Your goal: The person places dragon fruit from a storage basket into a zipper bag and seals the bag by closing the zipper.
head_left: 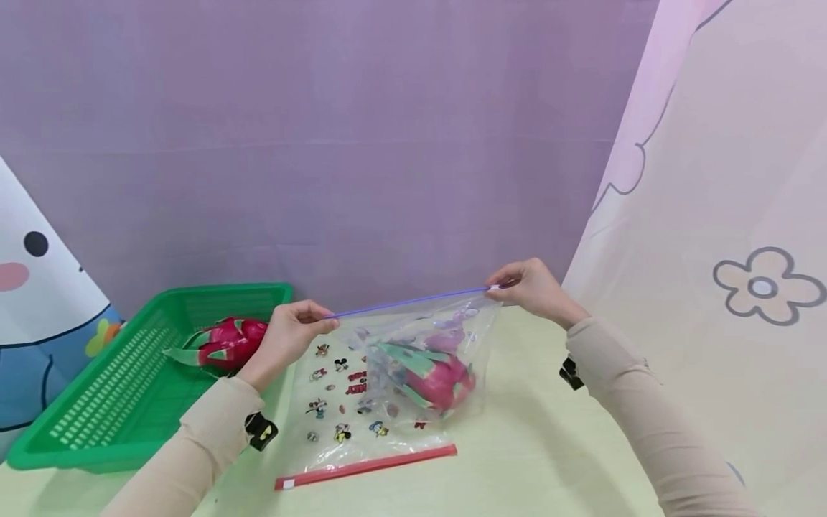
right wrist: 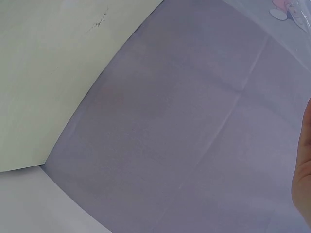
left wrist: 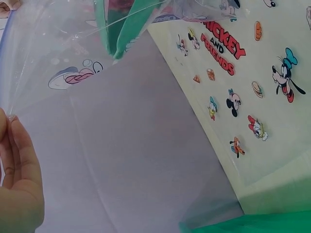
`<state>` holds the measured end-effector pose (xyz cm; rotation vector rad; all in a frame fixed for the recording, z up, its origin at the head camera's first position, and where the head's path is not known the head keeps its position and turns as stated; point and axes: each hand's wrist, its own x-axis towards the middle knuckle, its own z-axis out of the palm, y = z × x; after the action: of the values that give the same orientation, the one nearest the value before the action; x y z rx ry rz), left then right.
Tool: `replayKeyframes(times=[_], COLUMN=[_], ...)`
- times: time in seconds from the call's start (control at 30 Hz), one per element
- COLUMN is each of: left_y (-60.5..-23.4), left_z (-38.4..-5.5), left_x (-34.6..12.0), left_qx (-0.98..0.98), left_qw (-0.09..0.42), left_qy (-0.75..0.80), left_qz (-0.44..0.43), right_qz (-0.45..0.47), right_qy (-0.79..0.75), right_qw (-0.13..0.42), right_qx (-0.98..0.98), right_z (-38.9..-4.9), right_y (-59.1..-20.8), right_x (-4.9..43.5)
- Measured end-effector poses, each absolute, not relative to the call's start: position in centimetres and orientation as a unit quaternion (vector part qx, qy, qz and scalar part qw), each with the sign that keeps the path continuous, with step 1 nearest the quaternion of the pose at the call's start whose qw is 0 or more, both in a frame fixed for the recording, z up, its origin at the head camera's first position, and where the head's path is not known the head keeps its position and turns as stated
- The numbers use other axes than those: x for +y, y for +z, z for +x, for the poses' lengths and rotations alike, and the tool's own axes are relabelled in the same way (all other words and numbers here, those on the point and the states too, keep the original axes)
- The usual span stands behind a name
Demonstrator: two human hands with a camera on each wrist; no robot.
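Legible in L-wrist view, at 1–2 o'c: "MICKEY AND FRIENDS" on flat bag [left wrist: 272, 145], 1st & last words in red caps, "AND" smaller & dark; round abt it, small cartoon characters plus food pics, e.g. tall dog figure in blue hat [left wrist: 288, 75]. In head view, same lettering partly covered by clear bag [head_left: 486, 352], held up nr 6 o'c, w/ blurred cartoon print. Inside clear bag: bagged dragon fruit [head_left: 441, 379], red w/ green tips. Along top, blue zip [head_left: 410, 299]: L end pinched btwn thumb & fingers of LH [head_left: 293, 334] at 8 o'c, R end pinched by RH [head_left: 533, 289] btwn 3 & 4 o'c, right by white slider [head_left: 495, 287]. Along flat bag's near edge, red zip [head_left: 368, 467] at 6–7 o'c. At 8 o'c, green basket [head_left: 84, 458], R side partly blocked by L wrist & sleeve; in it, toward 2 o'c of basket, 2nd dragon fruit [head_left: 235, 341]. Under all, pale tabletop [head_left: 536, 409], w/ dark scuff [right wrist: 100, 19] at 11 o'c in R-wrist view. Behind, purple backdrop [head_left: 323, 158] at 12 o'c; at 3 o'c, cloth [head_left: 685, 237] w/ outlined flower [head_left: 791, 291].
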<state>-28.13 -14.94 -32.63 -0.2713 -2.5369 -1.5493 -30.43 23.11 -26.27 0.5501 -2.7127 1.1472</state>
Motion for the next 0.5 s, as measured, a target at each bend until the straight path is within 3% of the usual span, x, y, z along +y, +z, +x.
replayKeyframes(times=[0.13, 0.33, 0.5], left_y=[-32.6, -32.3, -32.1], left_z=[-28.0, -28.1, -28.3], left_x=[-14.7, -14.1, -13.8], left_qx=[-0.851, -0.860, -0.855], left_qw=[0.095, 0.182, 0.201], left_qy=[-0.505, -0.439, -0.435], left_qz=[-0.110, -0.186, -0.200], right_qz=[0.181, 0.180, 0.174], right_qy=[0.379, 0.368, 0.366], right_qw=[0.073, 0.077, 0.081], right_qx=[-0.905, -0.909, -0.910], right_z=[-30.4, -30.2, -30.0], right_y=[-26.2, -25.9, -25.7], right_x=[23.5, 24.0, 24.2])
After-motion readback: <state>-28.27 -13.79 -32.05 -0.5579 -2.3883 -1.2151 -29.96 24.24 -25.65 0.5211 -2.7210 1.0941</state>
